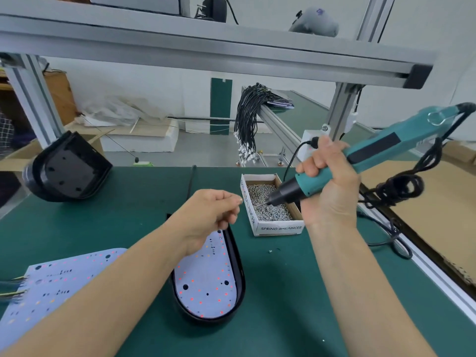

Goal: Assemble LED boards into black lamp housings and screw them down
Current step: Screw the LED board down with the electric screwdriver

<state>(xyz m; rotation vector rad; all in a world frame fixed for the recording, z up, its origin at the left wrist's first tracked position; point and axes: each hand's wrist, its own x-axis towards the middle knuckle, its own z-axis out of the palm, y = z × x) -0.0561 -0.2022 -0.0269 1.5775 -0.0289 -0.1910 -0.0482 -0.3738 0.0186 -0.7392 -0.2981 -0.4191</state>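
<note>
A black lamp housing [238,266] lies on the green mat in the middle, with a white LED board [206,279] seated inside it. My left hand [206,217] hovers over the housing's far end, fingers curled with thumb and forefinger pinched; whether a screw is between them I cannot tell. My right hand [329,186] grips a teal electric screwdriver [360,161], its bit dipped into a small cardboard box of screws [268,202]. A stack of loose LED boards [56,282] lies at the lower left. An empty black housing [69,171] stands tilted at the far left.
A bundle of black wires [247,119] hangs off an aluminium rail behind the bench. The screwdriver's coiled black cable [396,189] trails right over the bench edge. An aluminium frame [206,47] spans overhead. A couple of stray screws [270,251] lie near the box.
</note>
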